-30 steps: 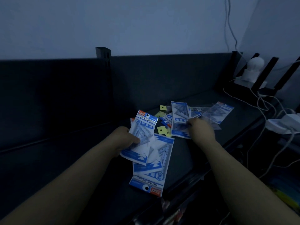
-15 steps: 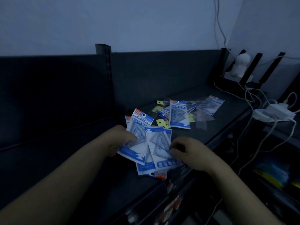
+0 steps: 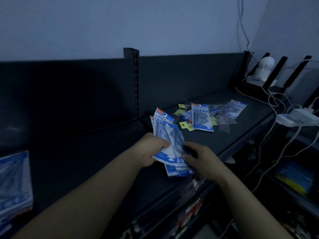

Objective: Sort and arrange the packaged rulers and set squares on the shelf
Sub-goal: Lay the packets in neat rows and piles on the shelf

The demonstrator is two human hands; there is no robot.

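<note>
Dark metal makes up the shelf (image 3: 103,161), its back panel (image 3: 181,78) and the slotted post (image 3: 133,83) behind the hands. Further along the shelf lies a loose pile of packets (image 3: 202,118) mixed with yellow tags (image 3: 184,125) and clear sleeves (image 3: 224,119). White cables (image 3: 269,100) trail from a white gadget (image 3: 264,68) to a power block (image 3: 296,117) at the right. Another packet (image 3: 13,183) shows at the far left edge. Nothing stands between the hands and the pile.

The bundle of blue-and-white packets (image 3: 165,135) is near the shelf's front edge. Its long axis runs away from the person, with the hang-hole end tipped up towards the back panel. The left hand (image 3: 150,150) has its fingers curled tight round the bundle's lower left side. The right hand (image 3: 202,161) has its fingers bent onto the lower right edge.
</note>
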